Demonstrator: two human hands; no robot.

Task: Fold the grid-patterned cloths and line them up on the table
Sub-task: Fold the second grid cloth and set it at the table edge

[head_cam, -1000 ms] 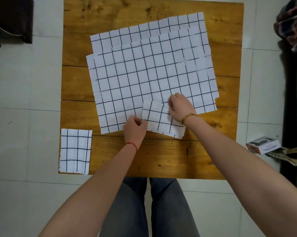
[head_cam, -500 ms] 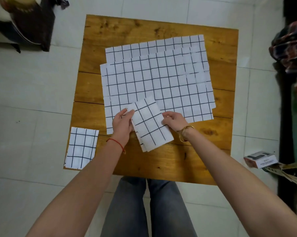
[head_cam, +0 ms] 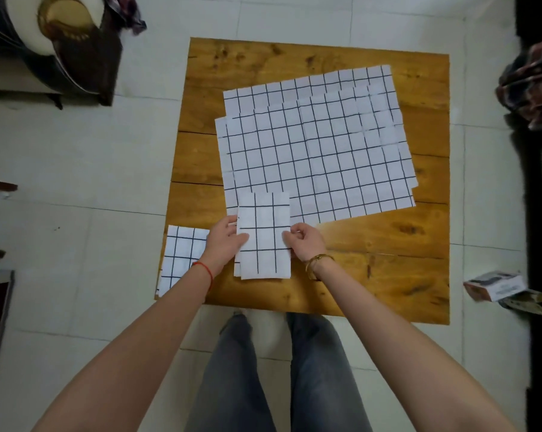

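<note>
Bare wood lies open along the square wooden table's (head_cam: 388,269) near edge and right side. A stack of unfolded white grid-patterned cloths (head_cam: 319,151) covers its middle. The left hand (head_cam: 224,241) and right hand (head_cam: 304,243) pinch the side edges of a folded grid-patterned cloth (head_cam: 263,236), thumbs on top. Another folded grid cloth (head_cam: 179,257) sits at the near-left corner.

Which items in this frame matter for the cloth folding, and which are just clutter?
Job:
- folded cloth, held by left hand and right hand
- finished folded cloth at the table's near-left corner
- stack of unfolded cloths
- wooden table

Clutter:
- small box on the floor
- patterned fabric at right edge
</note>
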